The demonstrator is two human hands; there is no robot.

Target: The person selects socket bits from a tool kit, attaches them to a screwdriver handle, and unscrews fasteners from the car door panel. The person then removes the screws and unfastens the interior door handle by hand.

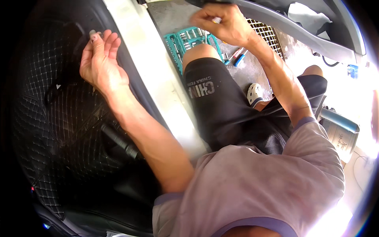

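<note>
Over the car's quilted black floor mat (59,114), my left hand (103,65) is raised palm up. Its thumb and forefinger pinch a small greyish piece (92,33), too small to name; the other fingers curl loosely. My right hand (231,25) is closed near the open car door (260,10), above the ground outside. A small white and yellow end (216,20) shows between its fingers; the rest of that thing is hidden. Below it, a teal socket set case (172,45) lies open with metal sockets and bits inside, partly covered by my knee.
A white door sill (154,71) runs between car interior and ground. A black flashlight (120,141) lies on the mat. Beside the case are a blue-handled screwdriver (239,60) and other tools. Beyond are a floor grate (266,35) and a box-like container (340,132).
</note>
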